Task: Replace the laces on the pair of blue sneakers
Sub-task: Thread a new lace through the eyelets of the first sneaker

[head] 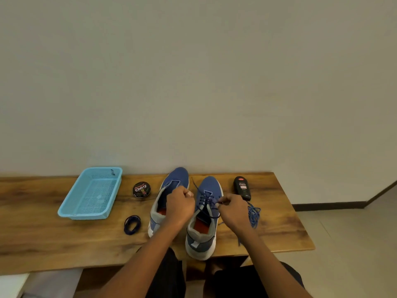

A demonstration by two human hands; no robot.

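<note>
Both hands are lacing the right sneaker (202, 222) on the table (43, 233) — right hand (233, 211) pinching the dark lace (204, 203), left hand (179, 204) curled round its other end. Left sneaker (169, 190) is sitting laceless — roughly halfway, with a coiled lace (132, 224) waiting.

- Left hand (180, 206): fingers curled into a fist, knuckles up, thumb tip showing at its right edge; forearm bare, rising from lower centre
- Right hand (233, 209): just beside the left, level with it; thumb and forefinger pinched together at its left edge, remaining fingers curled; forearm bare, rising from lower right
</note>
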